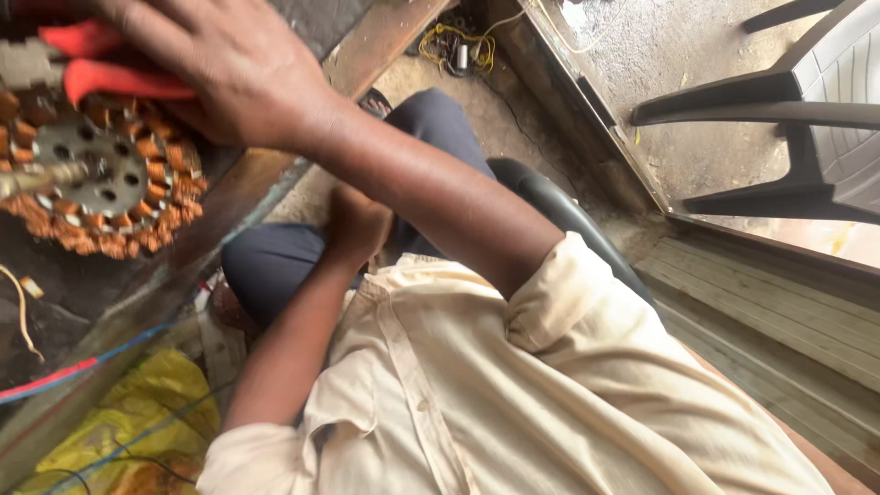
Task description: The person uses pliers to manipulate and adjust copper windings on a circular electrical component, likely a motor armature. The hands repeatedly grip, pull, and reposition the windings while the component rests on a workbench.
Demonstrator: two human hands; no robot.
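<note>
My right hand point(229, 69) lies spread over red-handled pliers point(101, 78) atop the copper-wound stator point(101, 179) just below my palm. I judge it heavy and rigid; grip the steel core, sparing fragile windings. My left hand point(357, 225) rests curled on my lap.

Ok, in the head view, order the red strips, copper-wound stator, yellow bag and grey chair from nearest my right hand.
1. Red strips, under the right hand, top left.
2. Copper-wound stator, just below it.
3. Yellow bag, bottom left.
4. Grey chair, far right.
</note>
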